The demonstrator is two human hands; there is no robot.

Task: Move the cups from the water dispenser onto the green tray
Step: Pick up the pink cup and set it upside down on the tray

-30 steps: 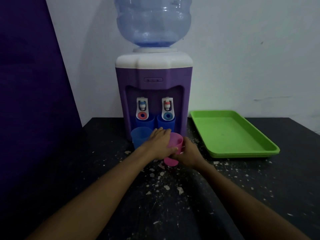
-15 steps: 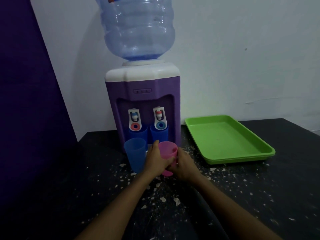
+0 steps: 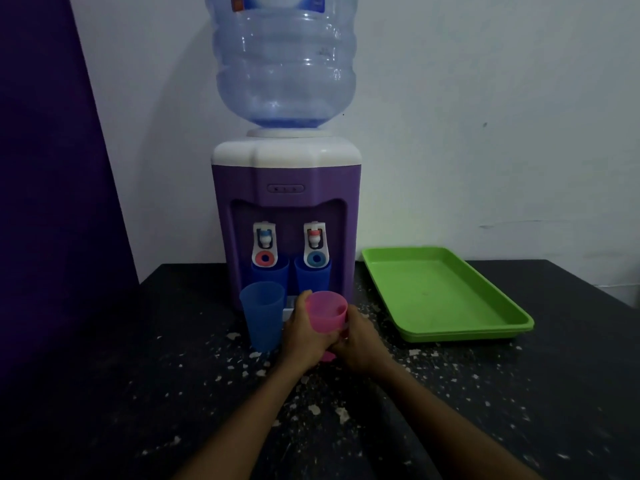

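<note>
A pink cup stands upright just in front of the purple water dispenser. My left hand wraps its left side and my right hand wraps its right side, both gripping it. A light blue cup stands free right beside my left hand. Two darker blue cups sit in the dispenser's recess under the taps. The green tray lies to the right of the dispenser with nothing in it.
The dark table is speckled with white flakes. A large water bottle tops the dispenser. A purple panel stands on the left, a white wall behind.
The view has tilted up and pulled back. My left hand has slid from over the pink cup's top to its left side; both hands stay on the cup.
</note>
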